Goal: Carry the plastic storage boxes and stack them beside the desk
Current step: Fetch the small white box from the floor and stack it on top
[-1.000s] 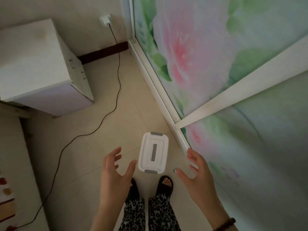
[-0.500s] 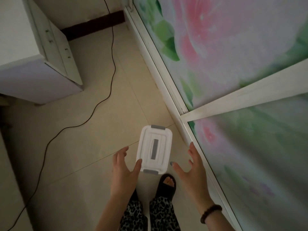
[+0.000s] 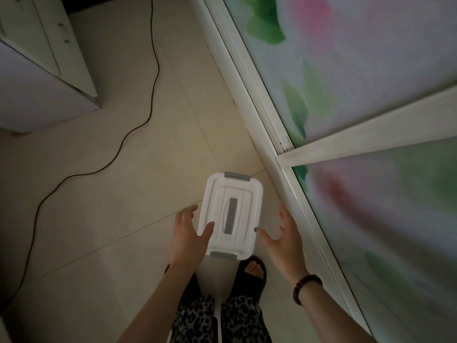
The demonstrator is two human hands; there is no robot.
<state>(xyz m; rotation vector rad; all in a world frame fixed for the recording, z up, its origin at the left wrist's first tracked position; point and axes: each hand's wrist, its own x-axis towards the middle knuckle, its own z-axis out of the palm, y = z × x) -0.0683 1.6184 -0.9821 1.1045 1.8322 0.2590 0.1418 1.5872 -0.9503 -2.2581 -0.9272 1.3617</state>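
A white plastic storage box (image 3: pixel 243 194) with a grey handle and grey end clips sits on the tiled floor just ahead of my feet. My left hand (image 3: pixel 189 235) is spread at the box's left side, its thumb lying over the lid's near left corner. My right hand (image 3: pixel 284 237) is spread on the right side, the thumb tip close to the lid's right edge, fingers apart. Neither hand has closed around the box.
A sliding door (image 3: pixel 358 82) with a flower print and a white frame runs along the right. A white cabinet (image 3: pixel 37 78) stands at the upper left. A black cable (image 3: pixel 138 125) snakes over the floor. My sandalled feet (image 3: pixel 252 271) are just behind the box.
The view has dropped closer to the floor. Both hands have reached down and forward to either side of the box; the left thumb now overlaps the lid.
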